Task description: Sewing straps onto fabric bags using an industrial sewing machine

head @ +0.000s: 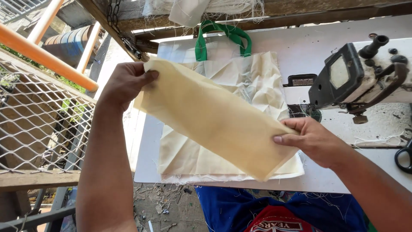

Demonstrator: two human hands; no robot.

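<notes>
A long strip of cream fabric is stretched out above the table. My left hand pinches its far upper end. My right hand grips its near lower end. Under the strip lies a cream cloth bag with green handles, resting on the white sewing table. The strip hides the middle of the bag.
A sewing machine stands at the right of the table, with black scissors near the right edge. A wire mesh fence and orange rails are at the left. Thread scraps litter the floor below.
</notes>
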